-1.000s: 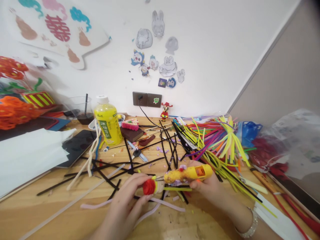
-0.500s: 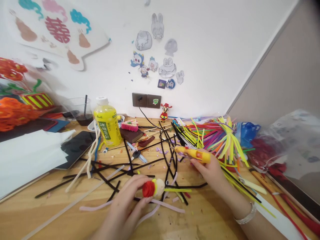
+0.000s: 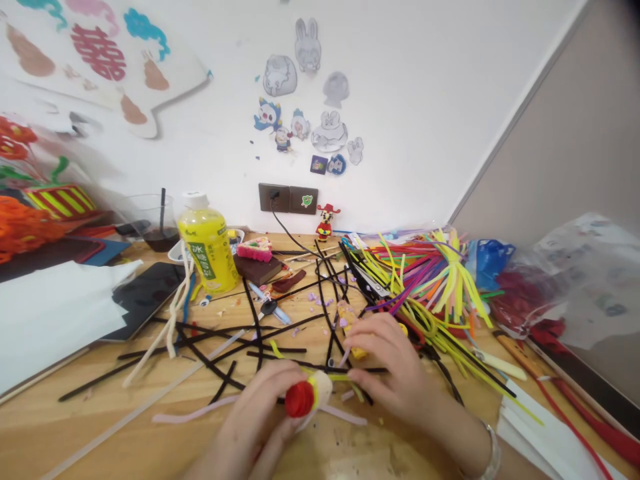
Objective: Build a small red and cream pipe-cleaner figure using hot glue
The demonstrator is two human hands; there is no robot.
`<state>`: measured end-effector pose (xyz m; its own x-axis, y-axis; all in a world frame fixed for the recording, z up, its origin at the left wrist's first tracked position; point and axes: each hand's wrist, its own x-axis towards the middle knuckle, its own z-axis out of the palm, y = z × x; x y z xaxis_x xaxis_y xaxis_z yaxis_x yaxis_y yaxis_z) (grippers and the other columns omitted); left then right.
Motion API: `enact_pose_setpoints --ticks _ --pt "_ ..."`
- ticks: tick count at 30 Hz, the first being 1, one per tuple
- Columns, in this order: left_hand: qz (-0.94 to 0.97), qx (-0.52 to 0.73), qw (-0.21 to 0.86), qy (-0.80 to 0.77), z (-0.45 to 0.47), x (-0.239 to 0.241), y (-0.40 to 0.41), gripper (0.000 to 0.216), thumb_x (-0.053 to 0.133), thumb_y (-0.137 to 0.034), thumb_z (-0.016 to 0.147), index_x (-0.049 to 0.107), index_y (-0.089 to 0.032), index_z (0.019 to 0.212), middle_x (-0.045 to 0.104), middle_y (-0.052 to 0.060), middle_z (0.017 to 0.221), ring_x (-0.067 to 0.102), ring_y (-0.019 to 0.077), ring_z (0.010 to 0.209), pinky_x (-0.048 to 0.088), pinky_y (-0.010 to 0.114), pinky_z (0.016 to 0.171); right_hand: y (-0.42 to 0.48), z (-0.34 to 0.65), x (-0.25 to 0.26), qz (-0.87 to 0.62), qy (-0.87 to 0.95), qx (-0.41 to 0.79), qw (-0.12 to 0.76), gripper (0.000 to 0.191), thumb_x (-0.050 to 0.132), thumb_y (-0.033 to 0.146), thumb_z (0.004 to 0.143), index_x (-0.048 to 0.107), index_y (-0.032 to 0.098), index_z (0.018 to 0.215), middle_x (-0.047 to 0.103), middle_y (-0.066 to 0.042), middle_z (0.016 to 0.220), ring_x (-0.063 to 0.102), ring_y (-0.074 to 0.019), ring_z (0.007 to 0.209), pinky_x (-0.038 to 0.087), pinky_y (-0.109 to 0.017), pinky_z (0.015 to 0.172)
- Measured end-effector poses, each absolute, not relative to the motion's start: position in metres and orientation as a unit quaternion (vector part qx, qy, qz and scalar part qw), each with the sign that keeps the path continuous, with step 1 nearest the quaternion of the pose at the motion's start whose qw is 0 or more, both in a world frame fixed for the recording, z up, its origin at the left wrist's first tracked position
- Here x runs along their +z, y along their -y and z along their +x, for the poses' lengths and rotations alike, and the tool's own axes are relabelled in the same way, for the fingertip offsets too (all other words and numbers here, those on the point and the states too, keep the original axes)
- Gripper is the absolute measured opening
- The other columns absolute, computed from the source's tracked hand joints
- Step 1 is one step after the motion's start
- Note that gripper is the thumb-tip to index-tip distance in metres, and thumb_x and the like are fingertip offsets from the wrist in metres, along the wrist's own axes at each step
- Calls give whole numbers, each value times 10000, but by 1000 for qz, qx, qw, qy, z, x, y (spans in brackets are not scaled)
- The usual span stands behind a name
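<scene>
My left hand pinches a small craft piece made of a red roll, a yellow band and a cream-coloured ball. Just to its right, my right hand hovers over the table, thumb and fingers apart. Its thumb is at a thin yellow pipe cleaner that runs out beside the cream ball; whether they touch I cannot tell. A yellow tool that looks like a glue gun lies behind the right fingers, partly hidden by them. Black pipe cleaners and a pale lilac one lie around both hands.
A bottle of yellow drink and a plastic cup stand at the back left. Bundled coloured pipe cleaners fill the back right. A small red-hatted figure stands by the wall. White paper covers the left side.
My right hand has let go of the yellow tool, which now lies on the table, and has come left towards the craft piece. The left hand has turned the piece slightly.
</scene>
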<state>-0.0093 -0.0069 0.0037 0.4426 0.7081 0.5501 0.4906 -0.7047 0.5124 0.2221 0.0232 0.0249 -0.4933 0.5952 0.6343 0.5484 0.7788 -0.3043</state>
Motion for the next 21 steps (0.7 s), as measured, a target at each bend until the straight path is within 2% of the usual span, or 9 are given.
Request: enact_pose_setpoints --ticks 3,10,16,21 --pt "874 359 113 -307 -8 9 10 302 458 -82 793 443 -218 1063 638 62 941 619 149 887 516 190 770 -5 207 31 -272 866 16 419 111 505 242 865 560 172 931 620 -48 864 524 -171 809 414 -352 761" --pt "901 331 32 -279 -7 11 15 244 422 -151 857 455 -160 1098 630 82 940 623 134 875 499 174 799 7 202 31 -250 878 -37 406 13 567 193 828 568 180 825 658 -4 822 505 -147 744 394 -347 772" --pt "901 324 20 -287 -11 4 17 249 417 -154 867 479 -158 1108 642 91 964 628 147 898 504 197 810 7 202 33 -251 888 -52 381 127 474 115 866 581 173 832 664 -2 789 513 -142 757 354 -359 857" --pt "899 324 21 -293 -12 4 18 274 456 -181 849 492 -185 1121 666 72 965 643 153 890 511 196 805 6 200 31 -261 878 3 401 70 516 124 828 567 171 840 649 -15 785 504 -149 742 392 -350 775"
